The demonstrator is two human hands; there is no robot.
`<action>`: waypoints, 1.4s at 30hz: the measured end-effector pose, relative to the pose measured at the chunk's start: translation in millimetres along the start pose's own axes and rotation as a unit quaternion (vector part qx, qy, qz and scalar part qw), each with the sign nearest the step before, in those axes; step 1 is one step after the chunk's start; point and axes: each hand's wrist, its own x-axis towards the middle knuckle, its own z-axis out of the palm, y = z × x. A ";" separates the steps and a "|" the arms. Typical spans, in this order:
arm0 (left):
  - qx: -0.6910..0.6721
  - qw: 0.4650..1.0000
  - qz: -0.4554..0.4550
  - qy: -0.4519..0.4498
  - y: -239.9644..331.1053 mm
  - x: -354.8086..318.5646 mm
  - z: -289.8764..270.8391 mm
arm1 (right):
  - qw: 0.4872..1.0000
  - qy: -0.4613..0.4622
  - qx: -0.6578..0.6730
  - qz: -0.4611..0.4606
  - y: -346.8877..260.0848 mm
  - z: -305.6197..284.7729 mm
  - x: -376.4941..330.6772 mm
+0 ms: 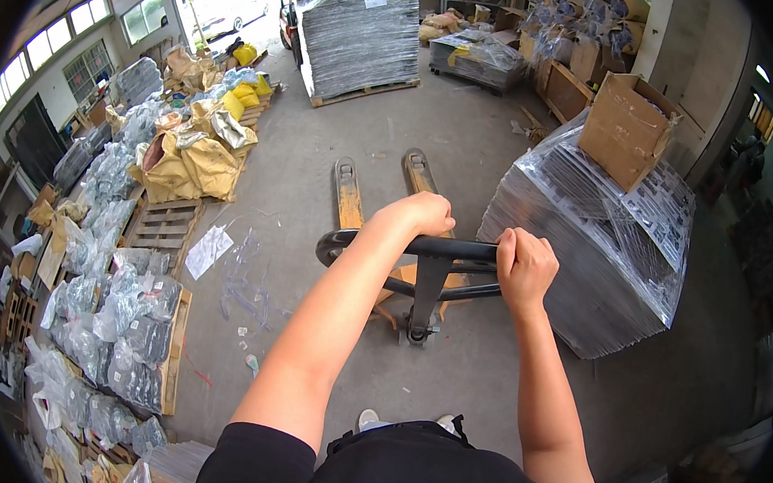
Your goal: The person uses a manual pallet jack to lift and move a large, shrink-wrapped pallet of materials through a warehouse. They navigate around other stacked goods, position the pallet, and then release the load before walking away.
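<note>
A pallet jack stands in front of me, its black loop handle (pixel 455 250) toward me and its worn yellow forks (pixel 348 195) pointing away, with no load on them. My right hand (pixel 526 269) is wrapped round the right end of the handle. Just beyond the handle's upper bar, near its middle, my left hand (pixel 427 214) is closed in a fist. What that fist holds, if anything, is hidden. My left wrist crosses over the bar.
Right of the jack stands a film-wrapped grey stack (pixel 586 244) with a cardboard box (pixel 627 129) on top. Ahead, a tall wrapped pallet load (pixel 358 44) sits by a forklift (pixel 288 11). Bagged goods (pixel 130 321) and pallets (pixel 163 224) line the left; plastic scraps (pixel 247 280) litter the floor.
</note>
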 end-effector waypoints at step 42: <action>-0.019 1.000 0.000 -0.004 0.0 3.1 1.6 | 1.000 -0.005 0.006 0.010 1.1 0.7 -1.9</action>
